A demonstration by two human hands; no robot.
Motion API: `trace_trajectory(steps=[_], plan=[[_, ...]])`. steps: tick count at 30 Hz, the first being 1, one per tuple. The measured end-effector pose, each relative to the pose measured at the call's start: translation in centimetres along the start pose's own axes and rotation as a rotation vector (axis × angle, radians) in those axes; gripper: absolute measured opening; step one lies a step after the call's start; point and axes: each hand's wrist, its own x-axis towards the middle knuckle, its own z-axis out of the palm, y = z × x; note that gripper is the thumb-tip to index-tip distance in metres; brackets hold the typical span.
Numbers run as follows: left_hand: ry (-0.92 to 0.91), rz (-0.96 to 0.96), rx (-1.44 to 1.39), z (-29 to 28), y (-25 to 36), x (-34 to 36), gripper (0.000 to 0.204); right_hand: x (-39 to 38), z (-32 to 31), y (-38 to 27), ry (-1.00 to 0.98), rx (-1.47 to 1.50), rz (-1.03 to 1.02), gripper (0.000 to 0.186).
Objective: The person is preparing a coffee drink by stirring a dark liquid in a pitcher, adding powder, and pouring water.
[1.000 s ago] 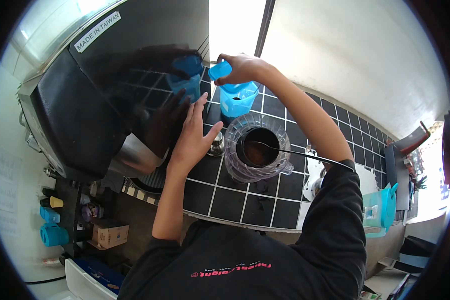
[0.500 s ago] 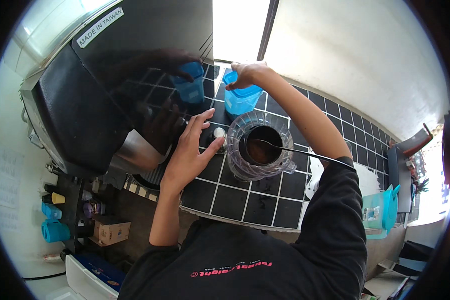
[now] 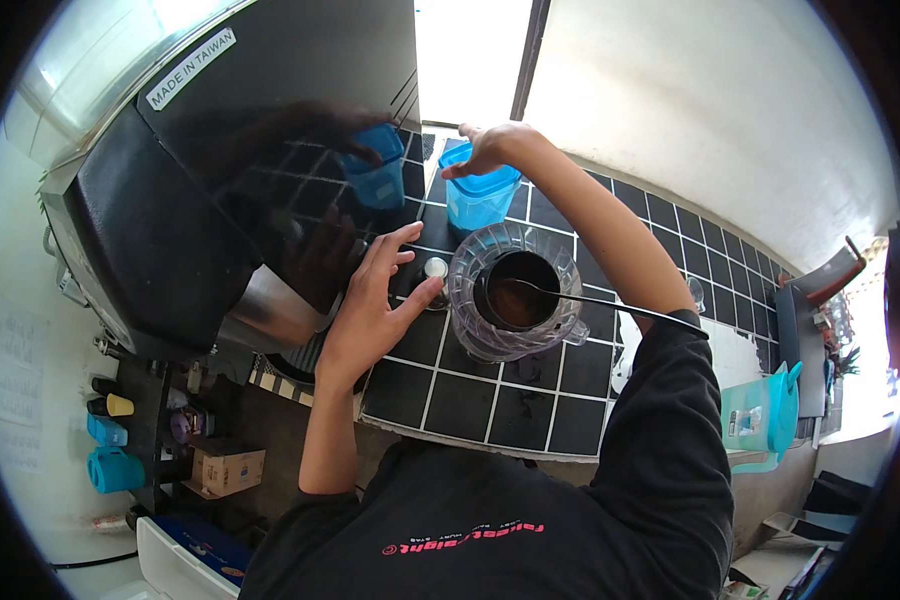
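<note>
My left hand (image 3: pixel 372 305) hovers beside the black machine with its fingers stretched out and nothing in it. Its thumb points toward a small jar with a silver top (image 3: pixel 436 268). Farther off, my right hand (image 3: pixel 490 150) reaches over a translucent blue plastic container (image 3: pixel 480 203), its thumb and fingers spanning the lid; some fingers are hidden. Nearer to me stands a clear plastic pitcher (image 3: pixel 470 335) with a black cup (image 3: pixel 532 318) set in its mouth. The cup holds something brown, and a long-handled spoon (image 3: pixel 610 302) leans in it.
A large glossy black machine (image 3: pixel 270 150) with a steel part fills the left side of the black tiled counter (image 3: pixel 460 405). To the right stand a small glass (image 3: pixel 695 293) and a turquoise pitcher (image 3: pixel 760 412). A cardboard box (image 3: pixel 227 470) sits low at left.
The whole view has shifted slightly. Both hands keep nearly the same places, the right at the blue container and the left beside the small jar.
</note>
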Motion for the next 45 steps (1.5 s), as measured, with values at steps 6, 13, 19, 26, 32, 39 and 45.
trace_trajectory(steps=[6, 13, 19, 26, 32, 39, 45], plan=[[0.015, 0.057, -0.052, -0.2, -0.1, -0.1, 0.057, -2.6, -2.7, 4.6, 0.358, 0.059, -0.086, 0.094], [0.099, 0.2, -0.297, 0.4, -0.9, -1.7, 0.063, -23.3, -8.4, 12.5, 0.581, 0.188, 0.163, 0.061], [0.206, 0.27, -0.363, 1.5, -0.5, -3.2, 0.094, -36.1, 0.0, 15.5, 0.755, 0.514, 0.221, 0.053], [0.342, 0.493, -0.274, 2.1, 0.0, -2.9, 0.097, -41.3, 20.7, 15.1, 0.714, 0.8, 0.731, 0.043], [0.334, 0.662, -0.15, -0.6, 5.4, 0.5, 0.077, -38.3, 31.1, 13.7, 0.765, 1.165, 0.717, 0.04], [-0.32, 0.861, 0.022, 2.6, 11.8, 5.6, 0.059, -36.1, 33.9, 13.8, 0.956, 1.437, 0.549, 0.03], [-0.557, 0.86, 0.054, 4.3, 12.1, 8.0, 0.022, -34.5, 34.9, 13.7, 1.169, 1.73, 0.536, 0.023]])
